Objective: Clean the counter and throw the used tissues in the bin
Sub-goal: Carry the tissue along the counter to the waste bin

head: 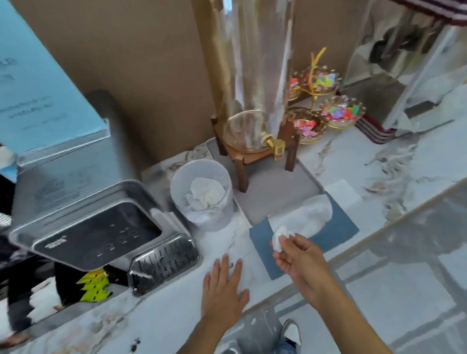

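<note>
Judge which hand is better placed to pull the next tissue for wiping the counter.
Right. The right hand already pinches the tissue sticking out of the blue tissue box. The left hand lies flat and empty on the counter, farther from the box.

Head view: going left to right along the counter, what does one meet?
Steel water dispenser → white bin holding crumpled tissues → glass drink dispenser on its wooden stand → gold-rimmed bowls of colourful paper.
</note>
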`<control>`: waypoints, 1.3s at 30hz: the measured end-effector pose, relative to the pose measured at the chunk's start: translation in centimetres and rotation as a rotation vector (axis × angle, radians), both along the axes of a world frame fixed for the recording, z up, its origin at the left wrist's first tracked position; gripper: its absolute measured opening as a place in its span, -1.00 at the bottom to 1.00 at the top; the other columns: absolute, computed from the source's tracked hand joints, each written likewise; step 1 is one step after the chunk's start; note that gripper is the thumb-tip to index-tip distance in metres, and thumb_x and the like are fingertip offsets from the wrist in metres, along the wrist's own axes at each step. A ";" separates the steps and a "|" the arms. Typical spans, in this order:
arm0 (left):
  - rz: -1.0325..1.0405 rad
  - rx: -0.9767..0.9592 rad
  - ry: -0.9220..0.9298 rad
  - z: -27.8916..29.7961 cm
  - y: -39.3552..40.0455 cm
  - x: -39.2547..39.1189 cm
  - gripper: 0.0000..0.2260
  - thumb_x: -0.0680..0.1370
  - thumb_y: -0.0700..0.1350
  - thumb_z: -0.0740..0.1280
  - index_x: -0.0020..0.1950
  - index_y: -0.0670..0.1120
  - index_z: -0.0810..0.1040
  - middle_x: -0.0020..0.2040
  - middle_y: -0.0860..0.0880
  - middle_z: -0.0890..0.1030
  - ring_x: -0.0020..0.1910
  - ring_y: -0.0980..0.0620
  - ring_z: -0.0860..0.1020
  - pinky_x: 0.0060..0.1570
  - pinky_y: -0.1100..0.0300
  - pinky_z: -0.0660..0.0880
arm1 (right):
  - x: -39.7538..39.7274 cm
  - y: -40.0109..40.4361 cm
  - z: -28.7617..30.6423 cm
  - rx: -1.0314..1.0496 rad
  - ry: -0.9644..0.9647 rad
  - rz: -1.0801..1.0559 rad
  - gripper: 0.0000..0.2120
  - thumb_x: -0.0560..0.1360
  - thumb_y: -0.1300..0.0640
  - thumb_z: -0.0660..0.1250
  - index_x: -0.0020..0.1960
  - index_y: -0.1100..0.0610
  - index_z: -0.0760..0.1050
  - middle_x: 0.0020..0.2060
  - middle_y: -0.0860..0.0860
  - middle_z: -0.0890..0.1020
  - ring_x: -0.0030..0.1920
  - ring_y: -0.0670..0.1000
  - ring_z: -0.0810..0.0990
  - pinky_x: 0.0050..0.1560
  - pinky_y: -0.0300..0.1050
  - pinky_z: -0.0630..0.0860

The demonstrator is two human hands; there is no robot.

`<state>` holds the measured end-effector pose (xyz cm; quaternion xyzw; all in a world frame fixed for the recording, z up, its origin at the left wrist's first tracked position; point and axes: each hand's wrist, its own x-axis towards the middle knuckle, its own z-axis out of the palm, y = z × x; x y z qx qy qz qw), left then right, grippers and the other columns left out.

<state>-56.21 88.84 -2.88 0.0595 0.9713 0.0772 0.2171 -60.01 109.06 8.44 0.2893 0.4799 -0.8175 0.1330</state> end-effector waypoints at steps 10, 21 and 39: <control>0.095 -0.015 -0.144 0.9 1.4 -1.8 -0.17 0.56 0.23 0.22 0.58 0.12 -0.30 0.59 -0.07 -0.38 0.57 -0.14 -0.35 0.53 -0.16 -0.23 | -8.1 -5.3 3.2 0.048 0.238 0.257 -0.92 0.55 0.21 0.38 -0.10 0.16 0.63 -0.33 -0.02 0.65 -0.30 -0.06 0.62 -0.29 -0.23 0.55; 0.140 0.033 -0.140 -0.5 1.5 -2.1 -0.13 0.52 0.23 0.27 0.56 0.16 -0.32 0.56 -0.04 -0.44 0.51 -0.08 -0.44 0.48 -0.17 -0.30 | -13.0 -9.2 5.3 0.306 0.367 0.342 -0.90 0.54 0.18 0.40 -0.06 0.23 0.61 -0.40 0.02 0.63 -0.47 -0.03 0.54 -0.52 -0.20 0.40; 0.423 0.039 -0.152 0.4 4.1 -3.6 -0.06 0.48 0.12 0.39 0.57 0.20 -0.29 0.60 0.01 -0.38 0.58 -0.07 -0.33 0.52 -0.13 -0.24 | -18.0 -9.8 5.0 0.410 0.387 0.552 -0.89 0.50 0.10 0.40 -0.17 0.12 0.60 -0.46 -0.05 0.63 -0.61 -0.03 0.46 -0.63 -0.21 0.25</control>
